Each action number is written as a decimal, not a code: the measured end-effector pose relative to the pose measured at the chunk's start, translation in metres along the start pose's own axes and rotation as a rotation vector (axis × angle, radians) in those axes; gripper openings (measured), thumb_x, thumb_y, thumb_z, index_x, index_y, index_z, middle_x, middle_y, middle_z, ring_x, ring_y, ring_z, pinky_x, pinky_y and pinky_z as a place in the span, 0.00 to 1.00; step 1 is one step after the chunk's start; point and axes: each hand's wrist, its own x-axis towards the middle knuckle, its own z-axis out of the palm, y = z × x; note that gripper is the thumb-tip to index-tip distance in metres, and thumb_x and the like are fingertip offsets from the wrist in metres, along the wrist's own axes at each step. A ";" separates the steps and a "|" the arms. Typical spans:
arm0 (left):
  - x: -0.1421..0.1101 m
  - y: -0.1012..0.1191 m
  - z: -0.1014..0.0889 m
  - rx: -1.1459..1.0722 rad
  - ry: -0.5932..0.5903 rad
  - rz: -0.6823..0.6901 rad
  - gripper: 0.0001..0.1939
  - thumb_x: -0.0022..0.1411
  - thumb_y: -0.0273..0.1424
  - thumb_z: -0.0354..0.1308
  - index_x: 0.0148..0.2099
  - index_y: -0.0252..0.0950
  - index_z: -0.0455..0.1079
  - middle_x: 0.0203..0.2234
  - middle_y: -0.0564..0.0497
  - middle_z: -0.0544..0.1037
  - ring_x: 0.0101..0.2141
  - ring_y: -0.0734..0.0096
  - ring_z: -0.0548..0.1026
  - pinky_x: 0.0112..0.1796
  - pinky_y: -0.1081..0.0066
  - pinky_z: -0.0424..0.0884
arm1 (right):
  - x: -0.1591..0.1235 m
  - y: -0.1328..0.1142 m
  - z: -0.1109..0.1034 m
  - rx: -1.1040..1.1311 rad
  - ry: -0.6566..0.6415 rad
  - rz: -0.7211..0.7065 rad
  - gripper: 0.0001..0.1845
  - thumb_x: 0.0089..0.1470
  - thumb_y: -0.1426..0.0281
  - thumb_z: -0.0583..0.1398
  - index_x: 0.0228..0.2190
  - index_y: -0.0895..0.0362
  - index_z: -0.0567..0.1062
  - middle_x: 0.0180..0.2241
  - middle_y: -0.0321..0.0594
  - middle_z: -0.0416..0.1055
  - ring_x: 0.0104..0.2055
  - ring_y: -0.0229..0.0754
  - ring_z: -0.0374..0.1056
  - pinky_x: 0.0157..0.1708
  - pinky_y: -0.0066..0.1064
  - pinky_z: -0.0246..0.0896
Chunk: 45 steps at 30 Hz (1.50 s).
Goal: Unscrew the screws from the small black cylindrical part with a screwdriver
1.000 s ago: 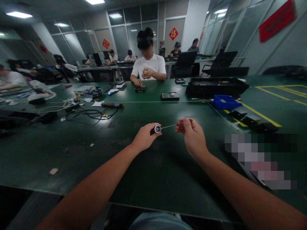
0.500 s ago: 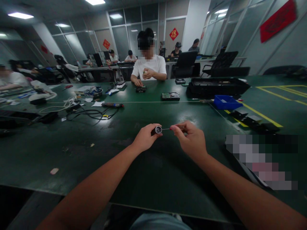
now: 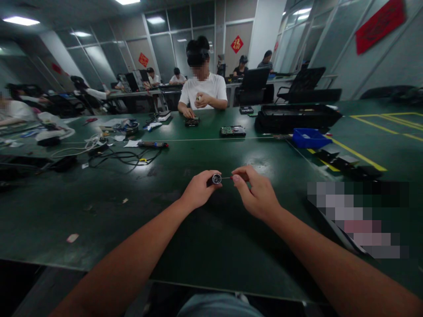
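Observation:
My left hand [image 3: 195, 192] is closed around a small black cylinder [image 3: 216, 179], whose round, silver-rimmed end faces me. The kind of cylinder cannot be made out. My right hand [image 3: 259, 196] pinches a thin screwdriver [image 3: 226, 178] from the right. Its slim metal shaft reaches across to the cylinder's right side, with a bit of red at the fingertips. Most of the screwdriver's handle is hidden behind my right fingers. Both hands are above the dark green table [image 3: 211, 251].
Across the table a person [image 3: 203, 90] handles a small device. A circuit-board device [image 3: 233, 130], a long black casing [image 3: 297, 118] and a blue bin [image 3: 310, 138] lie ahead. Black cables [image 3: 122, 157] and a pen-shaped tool [image 3: 152, 144] are at left. A blurred-out sheet [image 3: 357, 220] lies right.
The view has shifted slightly. My right fingers have changed their grip on the screwdriver and its handle shows less. The left hand still holds the cylinder in the same pose.

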 end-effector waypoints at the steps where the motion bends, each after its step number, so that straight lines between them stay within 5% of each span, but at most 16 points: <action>1: 0.000 0.000 0.000 0.004 -0.004 -0.003 0.17 0.61 0.29 0.64 0.53 0.39 0.73 0.46 0.49 0.79 0.46 0.64 0.76 0.48 0.64 0.71 | 0.000 -0.001 0.000 -0.011 -0.014 -0.005 0.12 0.66 0.62 0.53 0.40 0.54 0.73 0.31 0.40 0.77 0.32 0.43 0.73 0.32 0.34 0.62; 8: 0.001 -0.001 0.001 0.004 0.036 -0.013 0.17 0.61 0.30 0.64 0.53 0.39 0.72 0.45 0.49 0.79 0.44 0.65 0.76 0.47 0.65 0.71 | -0.004 0.001 0.008 0.216 0.115 0.121 0.12 0.65 0.62 0.55 0.45 0.54 0.71 0.36 0.42 0.77 0.38 0.45 0.75 0.38 0.38 0.67; 15: 0.002 0.000 -0.003 0.024 0.040 0.035 0.17 0.61 0.29 0.64 0.53 0.39 0.72 0.45 0.49 0.78 0.45 0.64 0.76 0.47 0.64 0.71 | 0.007 0.021 0.017 0.666 0.245 0.388 0.16 0.62 0.55 0.56 0.37 0.54 0.72 0.32 0.40 0.74 0.33 0.42 0.73 0.38 0.39 0.71; 19: 0.002 0.002 -0.004 0.008 0.029 0.035 0.17 0.61 0.29 0.64 0.52 0.39 0.73 0.45 0.49 0.78 0.45 0.64 0.76 0.47 0.64 0.71 | 0.011 0.031 0.019 0.851 0.212 0.532 0.16 0.62 0.54 0.55 0.34 0.54 0.70 0.28 0.38 0.71 0.29 0.41 0.70 0.33 0.38 0.72; 23: 0.001 0.003 -0.003 0.006 0.016 0.005 0.17 0.61 0.30 0.64 0.53 0.39 0.72 0.46 0.49 0.78 0.45 0.64 0.76 0.48 0.63 0.71 | 0.008 0.025 0.017 0.695 0.332 0.433 0.13 0.62 0.57 0.57 0.37 0.54 0.71 0.32 0.38 0.73 0.32 0.40 0.71 0.36 0.37 0.70; 30: 0.001 0.004 -0.002 -0.002 0.020 0.018 0.17 0.61 0.29 0.64 0.53 0.39 0.72 0.46 0.49 0.79 0.46 0.63 0.76 0.50 0.63 0.71 | 0.001 0.012 0.016 0.383 0.261 0.287 0.14 0.66 0.57 0.53 0.40 0.54 0.71 0.32 0.39 0.75 0.34 0.43 0.73 0.38 0.38 0.68; 45: 0.000 0.006 -0.004 -0.004 0.016 0.002 0.18 0.61 0.29 0.64 0.54 0.39 0.72 0.46 0.50 0.79 0.46 0.63 0.76 0.49 0.63 0.71 | 0.002 0.014 0.018 0.409 0.268 0.304 0.13 0.66 0.59 0.54 0.40 0.54 0.71 0.33 0.39 0.75 0.34 0.42 0.73 0.38 0.38 0.68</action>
